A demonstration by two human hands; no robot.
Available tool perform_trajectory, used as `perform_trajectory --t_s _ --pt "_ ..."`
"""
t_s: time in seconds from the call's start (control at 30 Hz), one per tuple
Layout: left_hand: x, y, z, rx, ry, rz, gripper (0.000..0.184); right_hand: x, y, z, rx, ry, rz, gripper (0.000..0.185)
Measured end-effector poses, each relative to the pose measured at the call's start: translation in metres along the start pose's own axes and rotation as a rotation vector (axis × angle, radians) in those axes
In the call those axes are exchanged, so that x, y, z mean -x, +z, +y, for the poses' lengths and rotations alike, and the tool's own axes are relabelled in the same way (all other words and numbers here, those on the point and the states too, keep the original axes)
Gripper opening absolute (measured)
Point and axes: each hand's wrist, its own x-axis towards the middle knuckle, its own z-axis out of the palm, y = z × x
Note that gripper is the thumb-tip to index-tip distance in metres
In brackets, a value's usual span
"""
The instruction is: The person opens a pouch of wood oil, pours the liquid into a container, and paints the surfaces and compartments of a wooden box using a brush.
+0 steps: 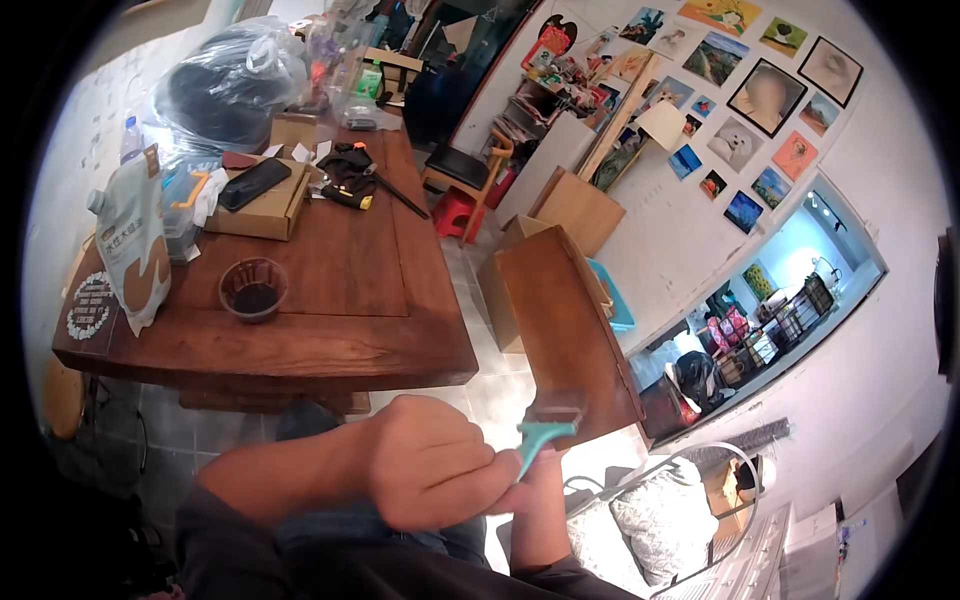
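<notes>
My left hand (430, 462) is closed in a fist around the handle of a teal tool (543, 436), which looks like a small flat brush. Its pale, blurred head lies over the lower end of a brown wooden panel (572, 330). I cannot tell whether the head touches the wood. My right hand (543, 468) is close behind the tool, at the panel's lower edge. Its fingers are mostly hidden, so its grip does not show. On the table, a clear ribbed plastic bowl (253, 289) holds dark liquid. Beside it stands a white-and-brown spout pouch (131, 245).
The wooden table (340, 345) bears a cardboard box (262, 212) with a black phone (254, 184), a black-and-yellow tool (348, 180) and a large plastic-wrapped bundle (225, 90). A chair (465, 170) and red stool (455, 215) stand beyond. Pillows (650, 520) lie at lower right.
</notes>
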Motion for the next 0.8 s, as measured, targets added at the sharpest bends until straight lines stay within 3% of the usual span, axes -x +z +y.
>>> perform_trajectory --t_s 0.1,0.13,0.17,0.2,0.23,0.27,0.33,0.37,0.43,0.47,0.5,0.57,0.6,0.67,0.8 --pt "-0.005 0.001 -0.014 0.039 -0.177 0.152 0.016 0.002 0.005 -0.001 -0.021 -0.013 0.025 0.046" --pt "-0.007 0.001 -0.017 0.256 -0.510 0.158 0.021 0.001 0.016 0.005 -0.055 -0.039 0.058 0.046" --pt "-0.010 0.000 -0.024 0.366 -0.701 0.164 0.026 -0.004 0.029 0.008 -0.044 0.181 -0.183 0.044" --pt "-0.008 0.003 -0.034 0.437 -0.976 0.162 0.028 -0.003 0.016 0.004 0.094 0.086 -0.157 0.043" --pt "-0.004 0.012 -0.047 0.573 -1.099 0.298 0.029 -0.003 0.003 -0.001 0.241 -0.005 -0.118 0.042" --pt "0.002 0.017 -0.062 0.570 -1.097 0.297 0.029 -0.002 -0.010 -0.005 0.387 -0.089 -0.067 0.041" --pt "0.011 0.019 -0.088 0.458 -0.989 0.491 0.029 0.002 -0.018 -0.011 0.190 -0.063 -0.041 0.040" --pt "0.012 0.016 -0.094 0.459 -0.986 0.488 0.029 0.003 -0.021 -0.015 0.091 -0.051 -0.028 0.040" --pt "0.014 0.013 -0.102 0.029 -0.810 0.524 0.024 0.005 -0.024 -0.022 -0.102 -0.026 0.000 0.039" --pt "0.016 0.016 -0.104 0.030 -0.811 0.523 0.024 0.006 -0.025 -0.024 -0.198 -0.012 0.015 0.039" --pt "0.020 0.019 -0.104 -0.156 -0.484 0.409 0.021 0.008 -0.026 -0.027 -0.198 -0.012 0.017 0.039" --pt "0.025 0.024 -0.093 -0.326 -0.064 0.235 0.018 0.010 -0.027 -0.029 -0.172 -0.021 0.022 0.039" --pt "0.026 0.027 -0.077 -0.318 0.029 0.183 0.020 0.009 -0.028 -0.028 -0.149 -0.026 0.021 0.040" --pt "0.020 0.019 -0.043 -0.119 0.000 0.018 0.024 0.006 -0.028 -0.026 -0.116 -0.040 0.016 0.040" --pt "0.002 0.007 -0.019 0.106 -0.060 0.048 0.019 0.001 -0.024 -0.026 -0.076 -0.052 0.013 0.041"
